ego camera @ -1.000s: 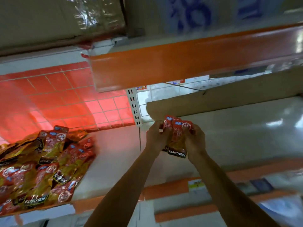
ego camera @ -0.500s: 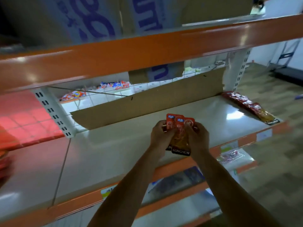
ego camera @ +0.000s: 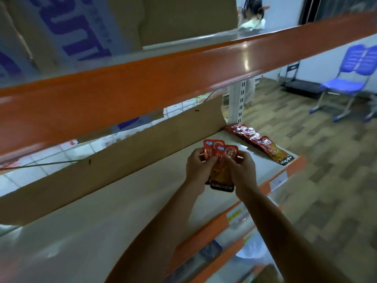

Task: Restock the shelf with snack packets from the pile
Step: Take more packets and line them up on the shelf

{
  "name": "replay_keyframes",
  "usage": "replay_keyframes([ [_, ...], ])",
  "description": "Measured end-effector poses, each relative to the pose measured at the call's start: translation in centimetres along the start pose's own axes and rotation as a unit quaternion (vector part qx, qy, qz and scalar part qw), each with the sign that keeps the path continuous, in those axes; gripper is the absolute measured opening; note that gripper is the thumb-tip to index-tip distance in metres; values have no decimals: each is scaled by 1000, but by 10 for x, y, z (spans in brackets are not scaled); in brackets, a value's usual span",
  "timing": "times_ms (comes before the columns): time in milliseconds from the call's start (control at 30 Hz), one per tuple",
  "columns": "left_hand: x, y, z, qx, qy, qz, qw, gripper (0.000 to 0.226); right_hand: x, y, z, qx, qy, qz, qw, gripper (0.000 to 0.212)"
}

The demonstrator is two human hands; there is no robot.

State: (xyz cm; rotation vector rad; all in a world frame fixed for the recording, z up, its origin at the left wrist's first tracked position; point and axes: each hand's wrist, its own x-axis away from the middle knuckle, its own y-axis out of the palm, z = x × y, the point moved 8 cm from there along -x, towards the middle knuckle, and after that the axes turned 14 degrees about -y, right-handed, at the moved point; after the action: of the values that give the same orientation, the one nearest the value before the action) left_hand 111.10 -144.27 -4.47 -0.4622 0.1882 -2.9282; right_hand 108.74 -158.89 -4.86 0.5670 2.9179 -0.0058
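While you hold a small fan of snack packets (ego camera: 221, 160) over the right half of the shelf (ego camera: 122, 211), both your hands are curled round them. Your left hand (ego camera: 199, 167) grips their left edge and your right hand (ego camera: 242, 170) pinches the right edge, both thumbs on the front and fingers bent behind. The packets are red and orange, upright and overlapping, and the front one has a black band at its lower end. You cannot tell whether they touch the shelf.

At the shelf's right end a row of packets (ego camera: 259, 142) lies flat, overlapped like tiles, running from the back toward the front edge. Along the back of the shelf a cardboard strip (ego camera: 122, 152) stands on edge as a low wall.

Above the shelf an orange beam (ego camera: 163, 78) carries cardboard boxes (ego camera: 71, 27) with blue print, their contents hidden. Below the shelf a lower tier (ego camera: 228, 252) holds pale bags, too blurred to name. Beyond the shelf's right end a blue chair (ego camera: 346, 82) stands on the floor
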Motion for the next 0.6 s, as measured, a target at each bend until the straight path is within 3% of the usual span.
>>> replay_keyframes([
  [300,-46,74,8,-3,-18,-8,1000,16,-77,-39,18,-8,-14,-13,1000,38],
  [600,-89,132,16,9,-57,86,995,5,-179,-103,28,7,-22,-70,997,28],
])
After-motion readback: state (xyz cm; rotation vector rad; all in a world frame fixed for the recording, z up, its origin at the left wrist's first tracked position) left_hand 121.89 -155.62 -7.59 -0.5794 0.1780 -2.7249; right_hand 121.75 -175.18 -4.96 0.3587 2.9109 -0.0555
